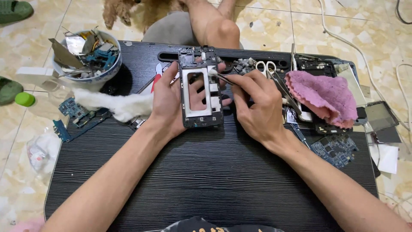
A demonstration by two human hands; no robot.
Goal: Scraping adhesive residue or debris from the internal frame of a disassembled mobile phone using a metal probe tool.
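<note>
The head camera looked straight down on a low black tray table (206, 172) set on a pale tiled floor. Two bare forearms reached in from the bottom edge toward the middle of the frame.

Just above centre, the left hand (169, 103) was curled around a stripped phone frame (200, 88), fingers behind it and thumb along its left edge, holding it upright and facing the camera. The frame was dark with a white inner panel and a tall rectangular opening through which the fingers showed.

To the right of centre, the right hand (257, 107) was pinched shut on thin metal tweezers (223, 77). Their tips touched the upper right edge of the phone frame and seemed to grip a small white scrap there.

In the upper left sat a bowl (88, 56) full of loose phone parts and metal pieces. Below it lay a tuft of white cotton (116, 105) and blue circuit boards (75, 114).

In the upper right, scissors (266, 68) lay just behind the right hand, beside a crumpled pink cloth (324, 94). Another blue circuit board (337, 150) lay at the right edge of the table. White cables (365, 56) ran across the floor on the right.

At the top centre, a bare knee (221, 30) showed beyond the table.
</note>
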